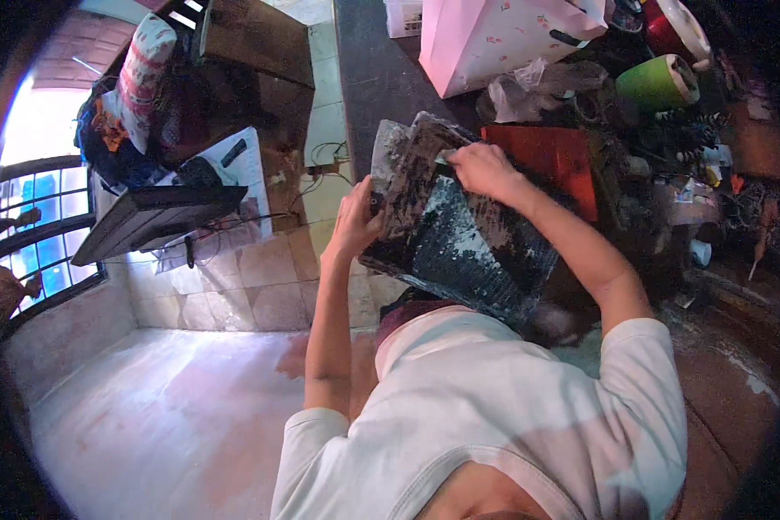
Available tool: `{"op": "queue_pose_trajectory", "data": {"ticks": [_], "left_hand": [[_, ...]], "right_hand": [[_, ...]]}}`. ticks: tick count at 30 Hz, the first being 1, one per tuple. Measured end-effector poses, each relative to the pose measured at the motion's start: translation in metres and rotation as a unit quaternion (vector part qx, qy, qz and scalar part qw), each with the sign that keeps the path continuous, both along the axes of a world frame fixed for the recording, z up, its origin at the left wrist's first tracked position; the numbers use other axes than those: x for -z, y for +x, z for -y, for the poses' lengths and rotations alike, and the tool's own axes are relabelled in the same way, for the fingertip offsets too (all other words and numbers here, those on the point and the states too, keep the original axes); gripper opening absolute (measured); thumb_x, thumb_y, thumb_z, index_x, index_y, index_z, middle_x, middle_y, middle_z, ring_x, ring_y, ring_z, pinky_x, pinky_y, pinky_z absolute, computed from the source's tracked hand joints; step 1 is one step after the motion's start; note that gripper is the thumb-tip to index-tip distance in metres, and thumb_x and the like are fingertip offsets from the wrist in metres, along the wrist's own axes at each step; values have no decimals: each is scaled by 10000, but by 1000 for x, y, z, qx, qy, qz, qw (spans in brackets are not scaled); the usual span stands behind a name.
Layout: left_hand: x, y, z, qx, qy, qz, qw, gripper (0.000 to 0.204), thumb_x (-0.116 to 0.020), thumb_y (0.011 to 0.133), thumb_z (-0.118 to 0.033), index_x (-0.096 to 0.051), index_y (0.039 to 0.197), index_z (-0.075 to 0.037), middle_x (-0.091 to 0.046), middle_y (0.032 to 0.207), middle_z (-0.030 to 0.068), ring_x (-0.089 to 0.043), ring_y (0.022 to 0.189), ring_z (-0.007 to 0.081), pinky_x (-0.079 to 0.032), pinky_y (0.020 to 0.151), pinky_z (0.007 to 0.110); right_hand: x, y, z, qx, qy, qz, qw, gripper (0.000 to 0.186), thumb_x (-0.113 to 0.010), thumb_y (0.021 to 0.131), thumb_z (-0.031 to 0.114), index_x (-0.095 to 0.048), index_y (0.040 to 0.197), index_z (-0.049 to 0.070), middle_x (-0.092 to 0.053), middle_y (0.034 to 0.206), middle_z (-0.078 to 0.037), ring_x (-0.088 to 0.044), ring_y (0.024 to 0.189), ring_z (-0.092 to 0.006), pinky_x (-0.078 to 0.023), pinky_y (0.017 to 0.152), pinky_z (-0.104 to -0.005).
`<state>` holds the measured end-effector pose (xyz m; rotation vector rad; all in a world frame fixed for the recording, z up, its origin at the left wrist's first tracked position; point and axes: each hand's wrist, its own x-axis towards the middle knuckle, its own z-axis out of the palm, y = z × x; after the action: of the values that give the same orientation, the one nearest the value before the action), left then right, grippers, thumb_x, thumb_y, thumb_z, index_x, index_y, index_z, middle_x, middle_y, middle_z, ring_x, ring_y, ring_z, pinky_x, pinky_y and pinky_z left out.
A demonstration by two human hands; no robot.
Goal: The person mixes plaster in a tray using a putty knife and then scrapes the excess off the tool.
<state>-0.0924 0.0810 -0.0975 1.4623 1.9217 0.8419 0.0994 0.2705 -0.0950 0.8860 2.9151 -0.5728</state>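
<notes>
In front of my body is a dark, boxy object (459, 230), its surface covered with worn whitish patches. It sits tilted against the front of the dark table; I cannot make out its exact kind. My left hand (356, 218) grips its left edge, fingers bent over the side. On its upper part, near the far edge, lies my right hand (485, 171), fingers closed together. A small pale tip shows at those fingers, too small to name. Beside the right hand is a flat red-orange panel (546, 160).
The dark table (377, 78) bears a pink bag (503, 43), a crumpled clear plastic bag (529, 91), a green container (659, 82) and clutter on the right. At left stand a dark tilted board (160, 221), a wrapped bundle (143, 78) and a barred window (48, 230). Cables hang nearby.
</notes>
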Motion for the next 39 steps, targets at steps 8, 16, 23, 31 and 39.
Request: {"op": "queue_pose_trajectory", "data": {"ticks": [8, 16, 23, 31, 39], "left_hand": [[27, 1, 11, -51, 65, -10, 997, 614, -631, 724, -48, -375, 1282, -31, -527, 1103, 202, -495, 948, 409, -408, 796, 441], [17, 1, 7, -37, 66, -28, 997, 581, -622, 733, -47, -399, 1270, -42, -511, 1160, 189, -479, 1029, 381, -406, 835, 426], [-4, 3, -4, -8, 17, 3, 1000, 565, -616, 696, -16, -420, 1225, -36, -532, 1082, 209, -486, 965, 416, -407, 803, 439], [-21, 8, -8, -53, 34, 34, 997, 411, -592, 706, -18, -491, 1104, -41, -540, 739, 188, -467, 582, 333, -388, 546, 385], [-11, 1, -13, -51, 28, 69, 996, 412, -604, 704, -15, -490, 1099, -36, -517, 703, 179, -454, 574, 300, -375, 534, 363]], "right_hand": [[-29, 16, 15, -18, -59, 56, 997, 224, -499, 813, 141, -637, 975, 74, -632, 821, -217, -631, 800, -371, -484, 723, -503], [-14, 14, -8, -3, -37, 57, 998, 240, -508, 793, 139, -648, 983, 92, -642, 865, -181, -619, 856, -361, -488, 743, -488], [-16, 11, -16, -50, -57, 62, 995, 249, -534, 776, 149, -662, 990, 136, -639, 842, -178, -616, 843, -367, -492, 739, -475], [-35, 25, -20, -47, -70, 45, 995, 213, -518, 833, 201, -644, 956, 81, -628, 844, -206, -616, 832, -384, -485, 719, -491], [-6, 3, -27, -53, -42, 6, 998, 170, -527, 793, 155, -643, 905, 100, -634, 821, -191, -622, 836, -366, -490, 713, -491]]}}
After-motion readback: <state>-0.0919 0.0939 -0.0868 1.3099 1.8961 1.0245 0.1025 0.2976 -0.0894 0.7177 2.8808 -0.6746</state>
